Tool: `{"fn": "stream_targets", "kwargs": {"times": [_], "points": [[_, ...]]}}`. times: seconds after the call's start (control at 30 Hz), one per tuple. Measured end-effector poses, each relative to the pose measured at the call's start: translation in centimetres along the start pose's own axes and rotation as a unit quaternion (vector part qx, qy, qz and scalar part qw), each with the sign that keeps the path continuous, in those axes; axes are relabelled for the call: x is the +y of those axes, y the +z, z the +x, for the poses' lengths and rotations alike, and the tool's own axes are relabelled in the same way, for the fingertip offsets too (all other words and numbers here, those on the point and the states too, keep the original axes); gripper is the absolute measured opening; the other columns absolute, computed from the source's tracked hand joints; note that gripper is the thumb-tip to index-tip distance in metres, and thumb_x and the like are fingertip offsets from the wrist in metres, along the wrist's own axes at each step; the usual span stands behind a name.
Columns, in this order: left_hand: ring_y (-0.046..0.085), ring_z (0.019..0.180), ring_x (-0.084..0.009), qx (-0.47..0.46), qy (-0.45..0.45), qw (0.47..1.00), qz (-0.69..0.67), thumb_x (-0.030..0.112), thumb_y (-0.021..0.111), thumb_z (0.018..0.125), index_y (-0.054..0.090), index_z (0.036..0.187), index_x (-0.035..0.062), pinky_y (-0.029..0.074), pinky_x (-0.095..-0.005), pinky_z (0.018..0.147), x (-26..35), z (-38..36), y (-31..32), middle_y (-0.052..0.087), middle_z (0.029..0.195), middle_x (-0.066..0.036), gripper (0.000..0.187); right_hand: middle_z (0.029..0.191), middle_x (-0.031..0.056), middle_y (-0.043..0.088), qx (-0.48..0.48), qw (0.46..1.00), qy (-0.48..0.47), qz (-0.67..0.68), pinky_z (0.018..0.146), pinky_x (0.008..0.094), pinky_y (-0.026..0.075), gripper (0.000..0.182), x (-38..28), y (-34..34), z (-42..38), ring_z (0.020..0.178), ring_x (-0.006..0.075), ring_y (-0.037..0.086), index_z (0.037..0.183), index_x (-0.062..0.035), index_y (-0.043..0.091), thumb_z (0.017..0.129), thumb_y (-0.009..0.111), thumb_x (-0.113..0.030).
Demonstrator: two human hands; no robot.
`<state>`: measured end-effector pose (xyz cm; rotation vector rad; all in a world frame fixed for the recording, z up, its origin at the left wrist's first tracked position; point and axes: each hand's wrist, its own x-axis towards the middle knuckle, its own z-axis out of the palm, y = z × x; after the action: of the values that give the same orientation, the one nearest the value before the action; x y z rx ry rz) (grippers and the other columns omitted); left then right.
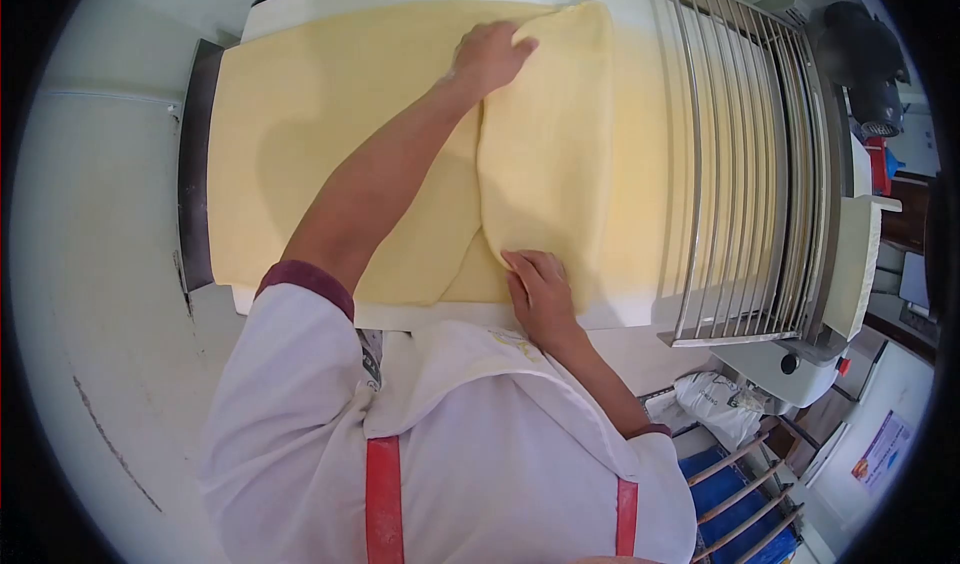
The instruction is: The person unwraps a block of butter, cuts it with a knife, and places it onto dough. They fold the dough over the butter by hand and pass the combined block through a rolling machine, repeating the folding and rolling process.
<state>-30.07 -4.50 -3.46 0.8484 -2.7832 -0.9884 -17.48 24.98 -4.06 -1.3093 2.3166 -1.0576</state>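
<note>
A wide, pale yellow sheet of dough (330, 94) lies flat on a white belt, with a flap folded over near its middle. At the far end of that flap, my left hand (488, 59) holds the dough's edge with curled fingers and the thumb pointing right. The fingertips are partly hidden. Close to my body, my right hand (543, 289) pinches the flap's near corner between thumb and fingers. Between both hands the loose edge of the flap runs slightly wavy, and a second slanting edge shows beneath it.
To the right, a wire guard (735, 164) of metal bars stands over the belt of a dough sheeter. A dark metal edge (197, 164) borders the left end. A white plastic bag (715, 404) and a rack with a blue sheet (735, 504) are at lower right.
</note>
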Motion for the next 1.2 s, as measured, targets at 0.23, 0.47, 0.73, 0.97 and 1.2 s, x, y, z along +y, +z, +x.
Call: {"fn": "stream_targets", "kwargs": {"times": [0.23,0.47,0.73,0.97,1.2], "points": [[0.061,0.102,-0.0340,-0.007,-0.022,0.999,0.046,0.048,0.057,0.087,0.060,0.118,0.0053,0.048,-0.0453,0.089,-0.8,0.1,0.9,0.066,0.107,-0.016,0.053,0.133,0.0162,0.047,0.016,0.992,0.023,-0.126,0.099,0.0516,0.034,0.053,2.1,-5.1,0.0,0.123,0.0376,0.042,0.126,-0.0072,0.054,0.078,0.071,-0.023],[0.064,0.095,-0.0322,0.046,0.020,0.996,0.078,0.049,0.058,0.086,0.063,0.110,0.0056,0.049,-0.0446,0.085,-2.2,0.6,2.5,0.068,0.097,-0.015,0.050,0.152,0.0156,0.027,-0.184,0.966,-0.038,-0.177,0.110,0.0573,0.025,0.070,5.4,-6.9,-3.9,0.140,0.0427,0.021,0.133,-0.0181,0.052,0.068,0.077,-0.024],[0.064,0.091,-0.0288,0.018,-0.013,0.997,0.075,0.050,0.058,0.087,0.063,0.109,0.0050,0.049,-0.0431,0.082,-0.9,0.0,2.7,0.068,0.093,-0.012,0.050,0.143,0.0152,0.043,-0.053,0.995,-0.010,-0.080,0.109,0.0505,0.034,0.052,9.3,-7.5,-7.2,0.135,0.0376,0.036,0.118,-0.0129,0.064,0.069,0.063,0.004],[0.062,0.102,-0.0301,0.030,0.008,0.995,0.090,0.047,0.057,0.089,0.060,0.117,0.0064,0.048,-0.0438,0.088,0.2,0.3,2.9,0.067,0.104,-0.014,0.050,0.143,0.0190,0.042,0.000,0.995,-0.018,-0.101,0.108,0.0514,0.033,0.050,8.1,-6.4,-7.2,0.133,0.0409,0.037,0.118,-0.0121,0.065,0.071,0.058,0.004],[0.059,0.106,-0.0312,0.007,0.003,0.996,0.087,0.045,0.057,0.089,0.057,0.121,0.0092,0.045,-0.0455,0.091,1.0,0.9,2.3,0.065,0.108,-0.013,0.048,0.145,0.0205,0.038,-0.039,0.997,0.016,-0.068,0.110,0.0512,0.030,0.050,6.4,-6.7,-6.1,0.136,0.0417,0.033,0.119,-0.0108,0.064,0.069,0.067,-0.005]]}}
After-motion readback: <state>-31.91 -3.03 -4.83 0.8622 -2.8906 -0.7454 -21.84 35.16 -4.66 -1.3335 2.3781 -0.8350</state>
